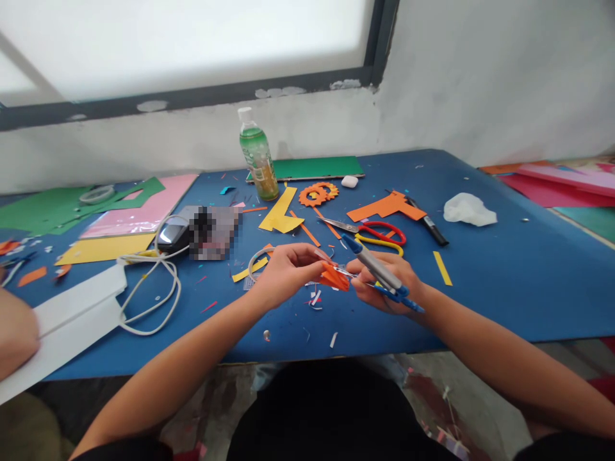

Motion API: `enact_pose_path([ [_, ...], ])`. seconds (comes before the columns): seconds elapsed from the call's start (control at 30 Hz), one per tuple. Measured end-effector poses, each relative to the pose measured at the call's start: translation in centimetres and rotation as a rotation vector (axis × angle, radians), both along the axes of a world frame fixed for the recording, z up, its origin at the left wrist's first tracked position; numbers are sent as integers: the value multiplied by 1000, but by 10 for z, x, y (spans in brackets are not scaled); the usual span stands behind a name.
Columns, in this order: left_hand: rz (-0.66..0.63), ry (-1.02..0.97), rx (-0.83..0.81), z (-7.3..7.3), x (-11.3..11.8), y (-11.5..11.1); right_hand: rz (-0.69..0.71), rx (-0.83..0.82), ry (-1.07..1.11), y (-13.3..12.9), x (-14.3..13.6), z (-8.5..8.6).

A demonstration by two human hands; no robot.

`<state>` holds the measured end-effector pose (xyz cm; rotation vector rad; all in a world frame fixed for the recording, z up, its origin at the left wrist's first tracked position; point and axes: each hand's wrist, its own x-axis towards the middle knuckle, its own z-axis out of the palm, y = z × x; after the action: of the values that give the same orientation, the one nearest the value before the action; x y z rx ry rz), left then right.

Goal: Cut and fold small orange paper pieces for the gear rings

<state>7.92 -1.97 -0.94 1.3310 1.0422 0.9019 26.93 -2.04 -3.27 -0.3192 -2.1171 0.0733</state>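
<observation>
My left hand (pixel 293 269) pinches a small folded piece of orange paper (pixel 335 278) between thumb and fingers, low over the table. Close beside it, my right hand (pixel 391 282) is closed round a blue-and-grey handled tool (pixel 382 266); its thin pale tip meets the orange paper. The tool's exact kind is hard to make out. Just beyond lie scissors (pixel 384 232) with red and yellow handles, blades pointing left. Thin orange strips (pixel 305 228) and a yellow paper cutout (pixel 283 214) are behind my hands. White and red scraps (pixel 316 298) lie below them.
A drink bottle (pixel 259 160) stands near a green board (pixel 317 168). Orange gear-shaped rings (pixel 318 193), an orange cutout (pixel 384 206), a black marker (pixel 435 230) and crumpled white tissue (pixel 469 210) lie about. A white cable (pixel 177 294) loops leftward; another person's arm (pixel 16 333) rests on white paper (pixel 86 314).
</observation>
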Motion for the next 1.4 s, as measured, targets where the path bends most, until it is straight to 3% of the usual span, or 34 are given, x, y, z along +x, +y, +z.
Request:
enact_pose_path([
  [0.4, 24, 23, 49, 2, 1, -3, 10, 58, 15, 0, -2, 2],
  [0.83, 50, 207, 340, 12, 1, -17, 2, 145, 71, -4, 0, 3],
  [1.4, 74, 179, 399, 9, 1, -19, -58, 131, 13, -7, 4, 4],
])
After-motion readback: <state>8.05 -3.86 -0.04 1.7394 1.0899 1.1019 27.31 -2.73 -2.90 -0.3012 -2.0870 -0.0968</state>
